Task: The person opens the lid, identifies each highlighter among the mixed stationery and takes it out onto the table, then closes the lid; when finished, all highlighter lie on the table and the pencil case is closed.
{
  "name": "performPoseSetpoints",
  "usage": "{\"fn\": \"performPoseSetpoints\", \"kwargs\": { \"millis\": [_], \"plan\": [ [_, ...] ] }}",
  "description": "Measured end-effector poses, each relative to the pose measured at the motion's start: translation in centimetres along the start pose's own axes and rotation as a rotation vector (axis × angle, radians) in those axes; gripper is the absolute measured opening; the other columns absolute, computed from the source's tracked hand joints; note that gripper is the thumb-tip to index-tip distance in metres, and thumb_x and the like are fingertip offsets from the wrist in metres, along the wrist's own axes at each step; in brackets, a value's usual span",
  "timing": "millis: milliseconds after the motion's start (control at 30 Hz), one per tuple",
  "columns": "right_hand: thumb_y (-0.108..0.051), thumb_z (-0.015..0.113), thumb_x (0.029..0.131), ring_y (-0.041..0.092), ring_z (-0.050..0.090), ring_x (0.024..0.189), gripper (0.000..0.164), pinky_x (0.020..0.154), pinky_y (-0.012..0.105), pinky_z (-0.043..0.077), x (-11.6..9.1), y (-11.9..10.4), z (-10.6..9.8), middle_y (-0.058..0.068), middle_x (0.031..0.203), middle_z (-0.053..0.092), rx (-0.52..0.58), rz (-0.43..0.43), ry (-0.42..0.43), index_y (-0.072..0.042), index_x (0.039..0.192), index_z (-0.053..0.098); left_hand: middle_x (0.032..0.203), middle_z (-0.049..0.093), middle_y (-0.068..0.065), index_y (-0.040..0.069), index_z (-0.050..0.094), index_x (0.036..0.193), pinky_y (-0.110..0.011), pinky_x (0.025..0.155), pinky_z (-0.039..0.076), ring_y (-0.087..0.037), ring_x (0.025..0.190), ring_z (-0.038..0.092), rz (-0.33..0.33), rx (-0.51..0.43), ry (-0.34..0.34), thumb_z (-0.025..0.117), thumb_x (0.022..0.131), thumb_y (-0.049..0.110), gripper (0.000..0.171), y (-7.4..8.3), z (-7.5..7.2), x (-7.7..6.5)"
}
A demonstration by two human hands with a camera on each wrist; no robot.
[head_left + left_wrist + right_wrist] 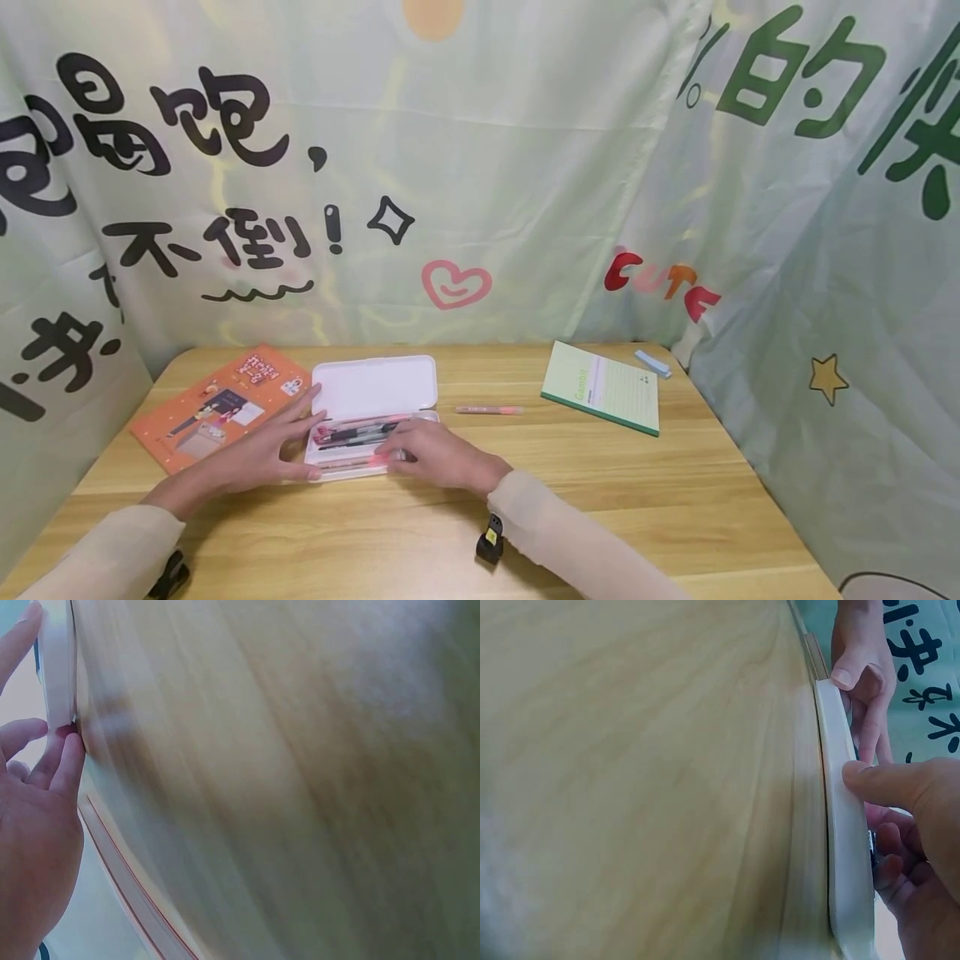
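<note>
A white pencil case (378,385) lies with its lid raised at the back. Pink and black pens (363,433) fill its tray, and a pink-tipped pen (352,463) lies along the near side. My left hand (262,442) spreads around the case's left end, its thumb at the near corner and its fingers farther back. My right hand (438,454) reaches over the right part of the tray with curled fingers. In the right wrist view, my right thumb (885,782) rests on the near wall. Whether those curled fingers grip a pen is hidden.
An orange book (217,408) lies left of the case, partly under my left forearm. Another pink pen (489,410) lies right of the case. Farther right are a green notebook (600,387) and a small pale blue piece (652,363). Printed cloth (487,183) hangs behind the table.
</note>
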State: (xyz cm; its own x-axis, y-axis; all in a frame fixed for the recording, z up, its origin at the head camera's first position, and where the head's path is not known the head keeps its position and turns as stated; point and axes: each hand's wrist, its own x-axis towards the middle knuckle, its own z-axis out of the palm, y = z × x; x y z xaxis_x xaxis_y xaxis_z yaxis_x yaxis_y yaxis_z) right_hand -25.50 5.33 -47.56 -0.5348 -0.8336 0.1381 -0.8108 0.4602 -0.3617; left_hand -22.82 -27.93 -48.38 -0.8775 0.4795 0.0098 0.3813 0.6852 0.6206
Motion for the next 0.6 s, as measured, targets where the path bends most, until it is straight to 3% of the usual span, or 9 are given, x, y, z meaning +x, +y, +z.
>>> {"fn": "performPoseSetpoints", "kwargs": {
  "millis": [100,267,400,500,600],
  "plan": [
    [-0.023,0.074,0.106,0.005,0.066,0.117,0.026,0.103,0.013,0.051,0.05,-0.22,-0.04,-0.005,0.126,0.077,-0.060,-0.016,-0.005,-0.017,0.131,0.080,0.185,0.000,-0.018,0.001,0.043,0.165,-0.086,0.121,0.017,-0.060,0.164,0.003,-0.001,0.001,0.001,0.087,0.089,0.054,0.102,-0.03,0.06,0.00],
    [-0.023,0.073,0.107,0.008,0.065,0.115,0.029,0.100,0.013,0.051,-0.06,-0.49,-0.14,-0.003,0.124,0.076,-0.150,-0.057,-0.007,-0.016,0.134,0.078,0.185,-0.001,-0.016,0.003,0.043,0.166,-0.086,0.121,0.017,-0.059,0.165,0.001,-0.013,0.002,-0.006,0.086,0.090,0.053,0.101,0.03,0.00,0.12],
    [-0.019,0.070,0.109,0.012,0.068,0.122,0.029,0.107,0.017,0.052,-0.22,-0.61,-0.10,-0.002,0.130,0.078,-0.207,-0.123,0.005,-0.014,0.136,0.077,0.185,0.000,-0.017,0.003,0.043,0.166,-0.086,0.121,0.018,-0.059,0.165,0.001,-0.012,0.010,-0.003,0.086,0.090,0.053,0.101,-0.02,-0.01,0.12],
    [-0.016,0.067,0.110,0.013,0.069,0.125,0.029,0.112,0.020,0.051,-0.31,-0.64,0.08,-0.003,0.133,0.078,-0.211,-0.150,0.014,-0.014,0.137,0.076,0.185,0.000,-0.017,0.002,0.043,0.166,-0.086,0.121,0.018,-0.059,0.165,0.001,-0.010,0.008,-0.003,0.087,0.090,0.052,0.100,-0.13,0.05,0.09],
    [-0.017,0.067,0.109,0.011,0.069,0.122,0.027,0.112,0.019,0.051,-0.38,-0.56,0.33,-0.003,0.131,0.078,-0.152,-0.110,0.024,-0.015,0.135,0.077,0.185,-0.001,-0.018,0.002,0.043,0.166,-0.086,0.121,0.017,-0.060,0.165,0.001,-0.008,0.006,-0.006,0.087,0.090,0.052,0.100,-0.20,0.16,0.09]
  ]
}}
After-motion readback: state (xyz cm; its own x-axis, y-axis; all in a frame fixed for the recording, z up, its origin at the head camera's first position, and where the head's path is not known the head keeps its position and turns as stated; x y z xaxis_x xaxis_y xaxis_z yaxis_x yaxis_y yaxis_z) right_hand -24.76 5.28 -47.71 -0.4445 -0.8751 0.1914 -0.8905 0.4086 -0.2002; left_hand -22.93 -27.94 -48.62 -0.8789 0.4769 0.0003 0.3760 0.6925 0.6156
